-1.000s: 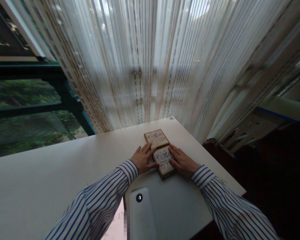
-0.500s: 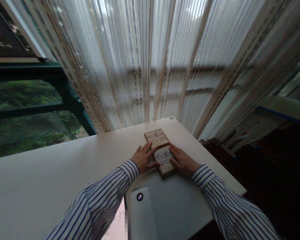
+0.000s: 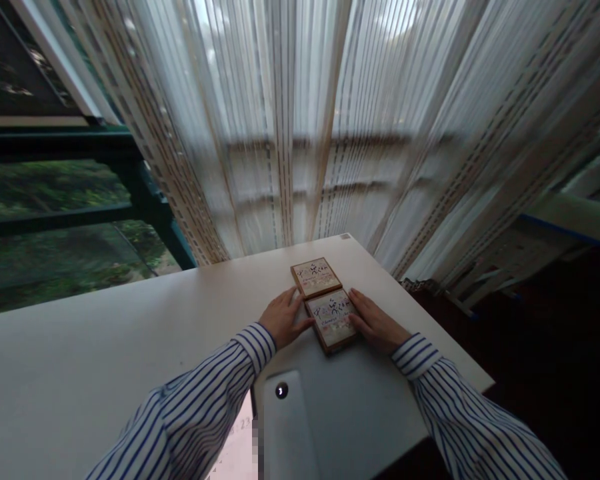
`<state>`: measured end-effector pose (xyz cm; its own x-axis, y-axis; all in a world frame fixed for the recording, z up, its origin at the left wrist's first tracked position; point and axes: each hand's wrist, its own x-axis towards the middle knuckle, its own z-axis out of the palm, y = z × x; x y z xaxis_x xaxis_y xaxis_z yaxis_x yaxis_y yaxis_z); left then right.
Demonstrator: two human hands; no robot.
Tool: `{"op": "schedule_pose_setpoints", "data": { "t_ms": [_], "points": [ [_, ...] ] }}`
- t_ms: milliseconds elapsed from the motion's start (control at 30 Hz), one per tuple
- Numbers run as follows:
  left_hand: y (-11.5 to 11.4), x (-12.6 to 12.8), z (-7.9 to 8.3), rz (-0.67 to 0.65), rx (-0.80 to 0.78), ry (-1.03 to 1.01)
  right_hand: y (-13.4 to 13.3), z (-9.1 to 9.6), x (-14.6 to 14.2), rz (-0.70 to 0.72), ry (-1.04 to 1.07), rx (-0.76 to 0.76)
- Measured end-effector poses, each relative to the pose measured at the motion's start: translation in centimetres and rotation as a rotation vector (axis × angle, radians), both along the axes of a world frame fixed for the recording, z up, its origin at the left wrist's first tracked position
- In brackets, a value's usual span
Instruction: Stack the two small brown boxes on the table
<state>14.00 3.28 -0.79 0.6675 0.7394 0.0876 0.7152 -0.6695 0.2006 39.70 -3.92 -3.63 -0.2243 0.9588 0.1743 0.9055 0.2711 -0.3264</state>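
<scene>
Two flat, square boxes with brown sides and printed lids bearing dark brush-style lettering lie on the white table. The far box [image 3: 316, 277] and the near box [image 3: 332, 319] lie edge to edge, one behind the other. My left hand [image 3: 283, 319] rests at the near box's left edge, thumb and fingers apart. At that box's right edge is my right hand [image 3: 377, 324], fingers stretched forward and thumb touching or very close to the lid's side. Neither hand is wrapped round a box. Both lids show almost fully.
The white table [image 3: 105, 347] ends at a corner beyond the boxes and along the right. A white device with a small round lit display [image 3: 287, 420] lies in front, beside a partly pixelated pinkish screen [image 3: 235, 447]. Striped sheer curtains [image 3: 300, 133] hang behind.
Both hands have drawn apart, off the lids and toward the near box's sides. The lids show more than before. The boxes stay edge to edge; the view has shifted slightly.
</scene>
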Motion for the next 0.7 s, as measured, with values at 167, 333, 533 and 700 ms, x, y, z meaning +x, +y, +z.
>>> {"op": "schedule_pose_setpoints", "data": {
  "t_ms": [167,333,533,700],
  "points": [
    [-0.7,-0.2,1.0,0.054,-0.098,-0.033,-0.3,-0.3,0.2,-0.027,0.003,0.02],
    [-1.2,0.3,1.9,0.099,-0.345,-0.092,-0.9,0.2,0.3,-0.056,0.068,0.078],
    [-1.9,1.3,1.2,0.145,-0.678,-0.259,-1.5,1.4,0.1,-0.135,0.088,0.076],
    [-3.1,2.4,2.1,0.306,-0.946,-0.456,-1.6,2.3,-0.4,-0.244,0.064,-0.009]
  ]
}}
